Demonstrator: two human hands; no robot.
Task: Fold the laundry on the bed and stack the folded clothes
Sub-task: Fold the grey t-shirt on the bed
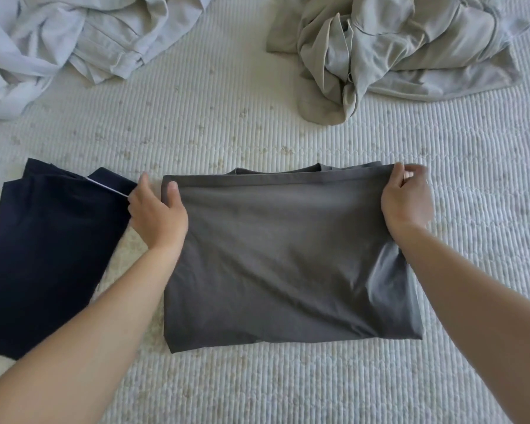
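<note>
A dark grey shirt lies folded in half on the bed in front of me, its hem brought up to the collar. My left hand grips the far left corner, thumb on top of the cloth. My right hand pinches the far right corner of the same folded edge. A folded navy garment lies flat just left of the grey shirt, close to my left hand.
A crumpled pale blue and beige pile sits at the far left. A crumpled beige garment lies at the far right. The white quilted bed cover stretches all around.
</note>
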